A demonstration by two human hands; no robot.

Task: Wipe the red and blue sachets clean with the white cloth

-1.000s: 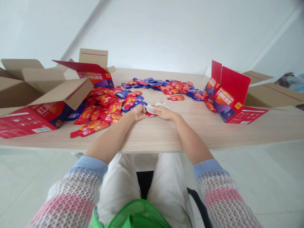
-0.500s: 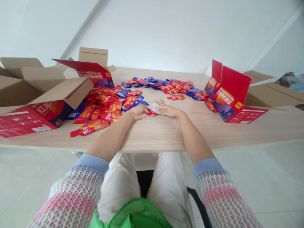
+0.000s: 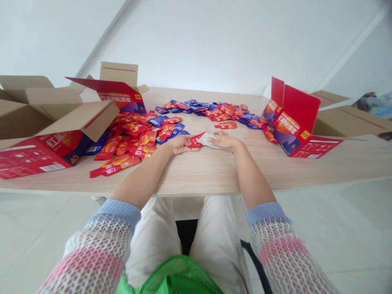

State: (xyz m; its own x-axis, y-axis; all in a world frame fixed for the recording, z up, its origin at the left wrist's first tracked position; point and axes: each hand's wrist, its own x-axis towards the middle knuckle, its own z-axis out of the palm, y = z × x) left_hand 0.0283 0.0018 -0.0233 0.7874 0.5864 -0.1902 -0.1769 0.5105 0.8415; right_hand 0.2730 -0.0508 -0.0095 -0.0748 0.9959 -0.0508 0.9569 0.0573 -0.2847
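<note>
Red sachet [image 3: 196, 141] juts from pinching left hand [image 3: 180, 145] toward right hand [image 3: 226, 141], clutching white cloth [image 3: 207, 141].

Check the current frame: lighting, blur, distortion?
Head view: bright, diffuse light, no hard shadows on the wood-grain tabletop; head view: its near edge bows, suggesting a wide-angle lens; head view: red sachet in the left hand looks soft, print unreadable.

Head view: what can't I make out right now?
In the head view:
Red sachet: left end hidden by the left hand.
White sheet: partly covered by the right hand; cloth or paper, too blurred to tell.
Near left box: cut off by the left edge.
</note>
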